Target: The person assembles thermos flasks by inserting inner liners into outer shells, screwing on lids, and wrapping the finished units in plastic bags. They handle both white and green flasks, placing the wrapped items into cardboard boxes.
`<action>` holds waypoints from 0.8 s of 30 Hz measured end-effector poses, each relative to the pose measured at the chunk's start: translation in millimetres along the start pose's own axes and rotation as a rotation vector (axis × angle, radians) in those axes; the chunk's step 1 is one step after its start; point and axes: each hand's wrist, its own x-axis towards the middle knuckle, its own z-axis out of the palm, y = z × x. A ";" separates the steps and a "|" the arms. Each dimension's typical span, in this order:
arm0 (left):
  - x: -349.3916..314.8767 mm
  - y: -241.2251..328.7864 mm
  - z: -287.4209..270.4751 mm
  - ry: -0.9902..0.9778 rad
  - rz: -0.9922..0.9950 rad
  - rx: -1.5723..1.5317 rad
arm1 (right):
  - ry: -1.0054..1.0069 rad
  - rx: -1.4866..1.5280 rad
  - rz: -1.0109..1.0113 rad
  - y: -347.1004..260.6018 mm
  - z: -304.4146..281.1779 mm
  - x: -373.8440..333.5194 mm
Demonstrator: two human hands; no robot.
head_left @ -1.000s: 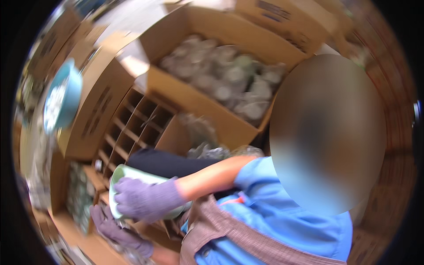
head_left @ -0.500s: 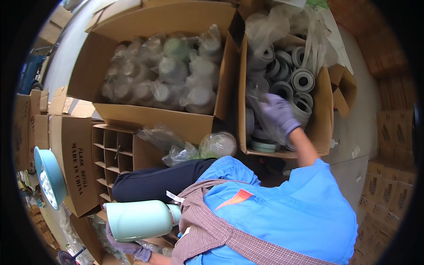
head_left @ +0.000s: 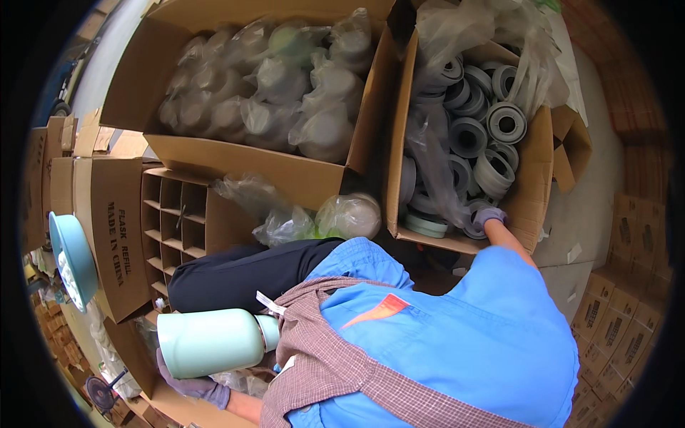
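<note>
A mint-green flask body (head_left: 210,344) lies sideways by my lap, its narrow neck against the checked apron. My left hand (head_left: 191,384), in a light purple glove, is closed around its lower side near the wide end. Inside the open carton (head_left: 524,214) on the right, my gloved right hand (head_left: 488,216) reaches down at the near edge, beside a grey ring (head_left: 472,214). Its fingers are mostly hidden, so their grip does not show. Several grey ring-shaped parts (head_left: 468,137) fill this carton under crumpled clear plastic (head_left: 437,153). A mint-green ring (head_left: 426,225) lies in its near left corner.
A large carton (head_left: 242,162) of bagged round pieces (head_left: 275,78) stands at the far left. Nearer are a cardboard divider (head_left: 193,235), a bagged round piece (head_left: 349,215) and a blue basin (head_left: 73,257) with white bits. Stacked cartons (head_left: 614,321) line the right side.
My right hand has moved from the middle of the ring carton, where it was at the plastic, to its near right edge. The left hand still holds the flask body.
</note>
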 end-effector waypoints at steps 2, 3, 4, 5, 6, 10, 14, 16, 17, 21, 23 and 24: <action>-6.1 0.5 -4.1 0.076 -0.055 0.032 | -0.155 -0.119 -0.300 -21.2 -24.2 -17.2; -8.3 0.1 -1.1 0.097 -0.046 0.035 | -0.141 -0.079 -0.425 -38.1 -31.2 -29.3; -8.0 1.7 -0.1 0.070 -0.047 0.072 | -0.104 -0.041 -0.520 -55.1 -36.1 -40.0; -7.2 4.3 -1.2 0.045 -0.048 0.110 | -0.056 -0.021 -0.564 -72.0 -42.2 -50.3; -10.3 8.1 -6.8 0.032 -0.053 0.157 | -0.008 -0.054 -0.486 -93.0 -49.7 -55.5; -3.3 -2.6 2.9 0.132 0.022 0.157 | -0.181 0.061 -0.539 -110.7 -27.6 -43.7; -5.6 -1.5 9.3 0.085 0.072 0.248 | -0.279 0.253 -0.468 -108.4 -58.4 -63.7; -3.6 -13.1 3.6 0.068 -0.046 0.077 | -0.292 0.274 -0.555 -105.2 -84.8 -74.7; -1.6 -16.8 2.3 0.055 -0.102 -0.006 | -0.285 0.277 -0.544 -102.0 -104.6 -83.4; -9.8 -8.7 -3.8 0.071 -0.038 0.029 | -0.292 0.442 -0.588 -99.9 -198.0 -137.9; -3.2 -22.1 -1.7 0.094 -0.038 0.004 | -0.108 0.425 -0.694 -94.5 -233.5 -166.6; -1.7 -29.3 -1.7 0.110 -0.047 -0.012 | -0.055 0.596 -0.812 -86.7 -236.5 -141.6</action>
